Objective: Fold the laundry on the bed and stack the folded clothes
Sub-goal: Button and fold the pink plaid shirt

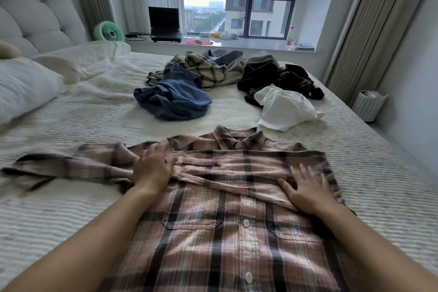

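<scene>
Your left hand (152,168) and right hand (308,188) lie flat, fingers spread, on the plaid shirt (225,220) on the bed (71,197), gripping nothing.

Both flat hands, left hand (152,168) and right hand (310,189), press a pink plaid shirt (225,232) spread buttons-up on the bed (71,208).

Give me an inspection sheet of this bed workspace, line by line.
Surface: ribbed cream bedspread, rumpled near the pillow.
Job's things: pink plaid shirt spread buttoned, one sleeve folded across the chest; unfolded blue garment, white garment, black garment, green plaid shirt.
Clutter: nothing seen.
Hands: left hand and right hand flat on the shirt.
Cables: black cable on the sill.
Surroundings: laptop, green fan, white bin.
</scene>
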